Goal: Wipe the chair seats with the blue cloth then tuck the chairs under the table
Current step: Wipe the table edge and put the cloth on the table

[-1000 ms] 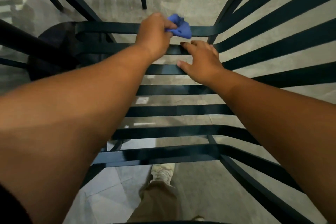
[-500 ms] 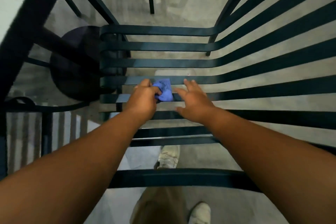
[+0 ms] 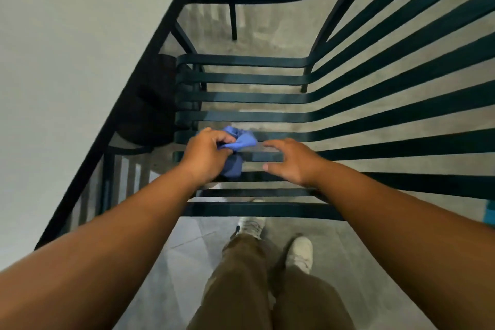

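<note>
A dark green slatted metal chair (image 3: 249, 116) stands below me, its seat slats running left to right and its back rising to the right. My left hand (image 3: 206, 155) is shut on a crumpled blue cloth (image 3: 239, 140) and presses it on the front slats at the seat's left side. Part of the cloth hangs down between two slats. My right hand (image 3: 292, 162) rests beside it on the same slats, fingers spread, holding nothing.
A pale table top (image 3: 67, 75) with a dark edge fills the left side, close to the chair's left edge. Its dark round base (image 3: 150, 104) sits under it. Another chair's leg (image 3: 233, 8) stands beyond. My legs and shoes (image 3: 300, 252) are on the grey floor.
Both hands have drawn back from the far slats to the near slats, dragging the cloth along. My view has pulled back and the table top has come into sight at left.
</note>
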The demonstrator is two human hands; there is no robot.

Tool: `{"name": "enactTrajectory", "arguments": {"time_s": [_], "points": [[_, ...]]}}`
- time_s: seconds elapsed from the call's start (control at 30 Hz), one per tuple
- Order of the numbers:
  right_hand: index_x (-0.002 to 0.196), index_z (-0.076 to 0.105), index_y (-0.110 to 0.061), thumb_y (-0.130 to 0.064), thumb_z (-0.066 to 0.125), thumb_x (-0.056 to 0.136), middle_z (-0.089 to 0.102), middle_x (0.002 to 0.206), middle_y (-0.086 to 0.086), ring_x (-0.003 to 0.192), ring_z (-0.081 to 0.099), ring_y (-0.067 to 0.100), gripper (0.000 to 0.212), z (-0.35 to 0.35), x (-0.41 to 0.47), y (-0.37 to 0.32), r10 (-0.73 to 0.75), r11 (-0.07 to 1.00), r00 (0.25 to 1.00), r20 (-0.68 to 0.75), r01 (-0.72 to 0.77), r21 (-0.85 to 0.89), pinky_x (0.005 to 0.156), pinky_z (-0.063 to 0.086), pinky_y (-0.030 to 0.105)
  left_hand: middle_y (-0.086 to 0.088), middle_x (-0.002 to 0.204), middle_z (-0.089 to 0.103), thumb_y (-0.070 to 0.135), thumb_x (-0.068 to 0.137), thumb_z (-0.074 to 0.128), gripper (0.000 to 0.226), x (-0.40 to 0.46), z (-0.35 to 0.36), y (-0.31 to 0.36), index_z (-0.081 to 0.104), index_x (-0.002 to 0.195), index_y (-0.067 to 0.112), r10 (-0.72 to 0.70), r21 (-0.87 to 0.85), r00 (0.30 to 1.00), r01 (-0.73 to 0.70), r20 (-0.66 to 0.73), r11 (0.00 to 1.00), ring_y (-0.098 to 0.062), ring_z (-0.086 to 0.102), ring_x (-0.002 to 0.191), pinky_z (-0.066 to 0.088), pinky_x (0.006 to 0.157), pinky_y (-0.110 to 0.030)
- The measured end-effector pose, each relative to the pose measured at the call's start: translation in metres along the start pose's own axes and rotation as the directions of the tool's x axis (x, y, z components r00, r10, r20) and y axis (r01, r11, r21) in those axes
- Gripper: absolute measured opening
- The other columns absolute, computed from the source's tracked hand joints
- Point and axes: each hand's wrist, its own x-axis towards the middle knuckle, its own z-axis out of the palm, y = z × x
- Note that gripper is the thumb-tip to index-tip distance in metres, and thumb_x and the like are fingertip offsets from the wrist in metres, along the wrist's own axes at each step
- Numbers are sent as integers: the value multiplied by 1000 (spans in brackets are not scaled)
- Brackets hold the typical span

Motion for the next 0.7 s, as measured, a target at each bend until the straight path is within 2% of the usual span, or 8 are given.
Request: {"name": "enactTrajectory", "arguments": {"time_s": [0.1, 0.23, 0.37, 0.43, 0.53, 0.63, 0.7], "points": [[153, 40, -35, -47, 69, 91, 39, 157, 6, 137, 45, 28, 69, -22, -26, -19, -52, 998, 999, -5, 52, 21, 107, 41, 38, -3, 103, 61, 10, 87, 72, 23, -30, -30, 20, 78, 95, 31, 0, -17, 999, -1, -54, 1000, -19, 60, 92, 48, 85, -29], [152, 41, -36, -47, 69, 92, 40, 156, 4, 137, 46, 27, 67, -46, -61, -39, -139, 990, 990, 5, 139, 15, 110, 42, 41, 1, 104, 60, 13, 89, 71, 23, -81, -56, 41, 77, 98, 34, -29, 4, 989, 30, -142, 1000, -15, 59, 90, 43, 81, -23], [151, 43, -35, -45, 70, 92, 44, 153, 4, 137, 46, 24, 66, -61, -85, -67, -250, 967, 967, 52, 251, -34, 111, 40, 38, 7, 83, 66, 11, 87, 71, 19, -141, -83, 57, 80, 89, 28, -24, 44, 969, 35, -248, 998, -7, 61, 75, 46, 65, -20], [151, 43, -37, -46, 69, 92, 46, 150, 3, 135, 46, 23, 65, -65, -92, -87, -310, 948, 947, 78, 315, -53, 106, 39, 32, 10, 80, 68, 14, 88, 70, 18, -167, -98, 60, 80, 87, 29, -41, 64, 956, 62, -289, 996, -6, 60, 72, 46, 62, -21], [149, 44, -39, -48, 69, 91, 47, 147, 0, 131, 49, 20, 64, -64, -99, -123, -404, 907, 908, 113, 413, -80, 100, 41, 30, 17, 86, 60, 19, 90, 70, 17, -200, -121, 60, 79, 91, 34, -96, 67, 914, 133, -394, 989, -7, 57, 77, 39, 67, -15], [148, 45, -41, -49, 70, 89, 47, 145, -1, 123, 53, 18, 64, -56, -106, -163, -479, 865, 867, 136, 493, -97, 99, 47, 36, 11, 92, 58, 16, 91, 69, 16, -226, -146, 56, 78, 94, 29, -138, 56, 877, 184, -460, 981, -16, 59, 88, 41, 75, -25], [147, 46, -41, -47, 71, 89, 47, 144, -2, 118, 54, 16, 63, -48, -111, -187, -525, 840, 839, 146, 538, -72, 96, 47, 35, 10, 93, 58, 14, 90, 68, 18, -243, -169, 51, 78, 95, 29, -162, 52, 847, 217, -506, 975, -17, 59, 91, 43, 80, -30]]}}
